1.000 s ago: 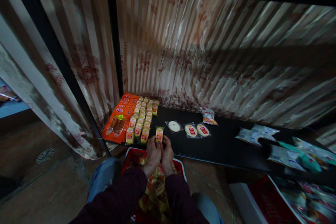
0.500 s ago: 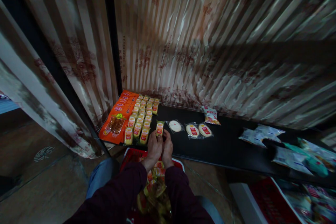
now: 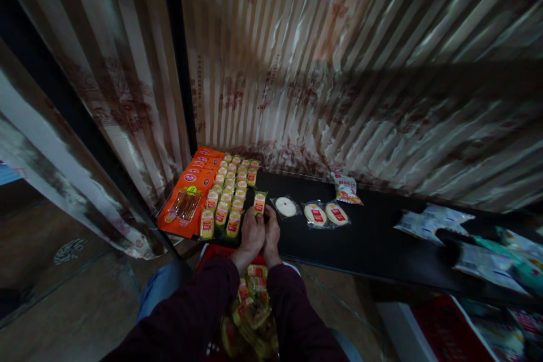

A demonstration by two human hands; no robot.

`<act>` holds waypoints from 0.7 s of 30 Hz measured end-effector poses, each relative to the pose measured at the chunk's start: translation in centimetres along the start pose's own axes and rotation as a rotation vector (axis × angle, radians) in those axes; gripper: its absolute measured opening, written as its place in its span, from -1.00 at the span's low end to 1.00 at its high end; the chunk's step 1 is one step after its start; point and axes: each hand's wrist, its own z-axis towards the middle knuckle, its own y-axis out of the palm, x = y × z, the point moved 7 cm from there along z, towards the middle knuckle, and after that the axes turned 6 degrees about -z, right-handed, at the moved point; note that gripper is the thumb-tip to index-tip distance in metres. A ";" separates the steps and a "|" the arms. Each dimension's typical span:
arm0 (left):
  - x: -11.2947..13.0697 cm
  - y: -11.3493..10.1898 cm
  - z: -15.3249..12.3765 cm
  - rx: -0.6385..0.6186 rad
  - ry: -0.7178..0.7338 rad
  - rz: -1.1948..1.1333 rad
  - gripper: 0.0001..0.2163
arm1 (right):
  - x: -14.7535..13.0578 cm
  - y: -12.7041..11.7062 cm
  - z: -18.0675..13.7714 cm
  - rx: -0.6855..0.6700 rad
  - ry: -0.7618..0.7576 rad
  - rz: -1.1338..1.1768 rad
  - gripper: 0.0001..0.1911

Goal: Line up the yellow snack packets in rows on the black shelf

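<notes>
Wrapped cake (image 3: 260,202) moving deeper over the shelf (image 3: 339,242)
Left hand (image 3: 253,235) and right hand (image 3: 272,233) are pinching its near end, fingers closed, bringing it nearer the shelf's back.

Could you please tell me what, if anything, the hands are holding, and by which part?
A yellow wrapped snack is held near its lower end, between the left hand and the right hand; exact finger contact is unclear.

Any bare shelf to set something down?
Biggest: black shelf between the white round packets and silver packets. Also the front strip, right of the right hand, before the white ones. Crowded: left end, orange packets beside rows of yellow packets; far right, silver and others.
</notes>
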 end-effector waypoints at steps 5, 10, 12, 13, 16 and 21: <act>0.1 0.2 0.9 0.005 0.016 0.047 -0.64 | 0.0 0.8 0.8 -0.011 -0.002 -0.010 -0.43; -0.5 0.6 1.9 0.043 0.014 0.079 -0.65 | -0.2 1.3 1.6 -0.007 -0.019 -0.004 -0.45; -0.7 0.8 2.3 0.069 0.019 0.082 -0.65 | -0.3 1.4 1.9 -0.010 -0.026 0.002 -0.45; -0.8 1.0 2.5 0.073 0.023 0.090 -0.65 | -0.3 1.5 2.1 -0.010 -0.034 0.006 -0.45; -1.3 1.9 3.1 0.043 0.044 0.148 -0.64 | -0.3 1.7 2.6 0.004 -0.057 0.007 -0.46; -2.0 3.3 4.1 0.028 0.154 0.215 -0.60 | 0.2 2.3 3.8 0.022 -0.073 0.028 -0.49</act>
